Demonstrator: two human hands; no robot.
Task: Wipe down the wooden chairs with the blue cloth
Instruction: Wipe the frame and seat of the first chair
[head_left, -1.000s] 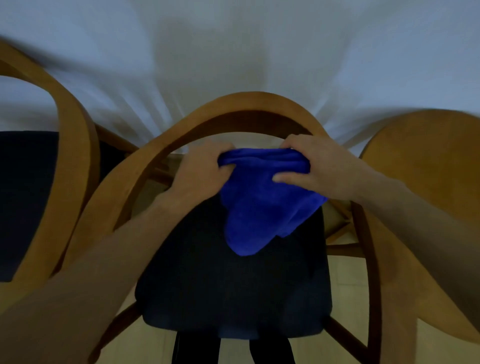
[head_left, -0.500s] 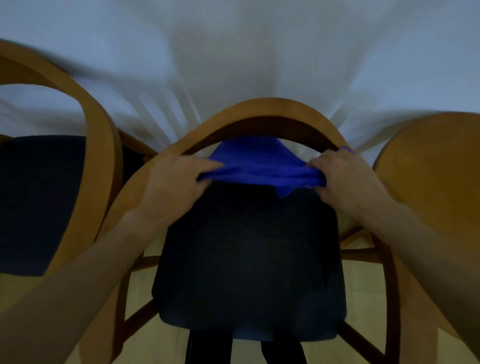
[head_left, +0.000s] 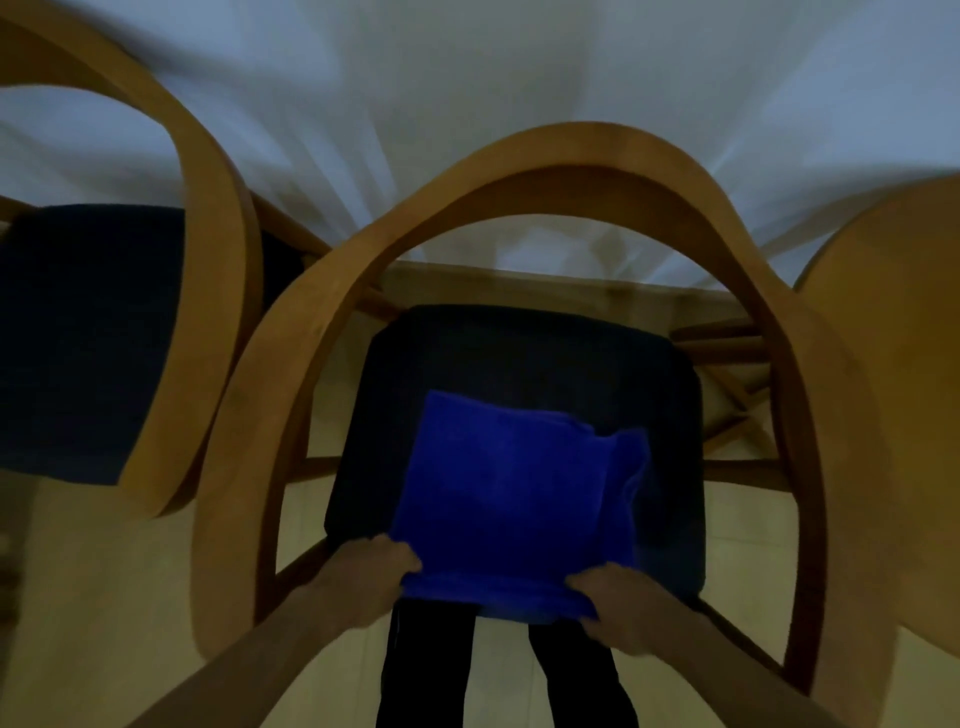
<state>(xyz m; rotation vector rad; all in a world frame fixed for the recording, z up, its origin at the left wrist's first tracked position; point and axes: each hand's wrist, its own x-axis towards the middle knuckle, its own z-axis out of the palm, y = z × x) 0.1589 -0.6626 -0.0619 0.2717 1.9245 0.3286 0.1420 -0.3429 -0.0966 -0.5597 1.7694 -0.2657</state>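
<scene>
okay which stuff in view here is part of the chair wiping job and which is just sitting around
Part of the job: blue cloth, left hand and right hand gripping its near edge, middle wooden chair, left chair, right chair.

Just there: white tablecloth, floor.

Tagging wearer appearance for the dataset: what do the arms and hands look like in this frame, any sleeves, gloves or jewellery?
Both forearms are bare up to the frame edge, with no sleeves in view. The left hand and right hand are bare, with no gloves. No watch, ring or band can be made out, though the picture is dim and soft. Dark trousers show below, between the arms.
</scene>
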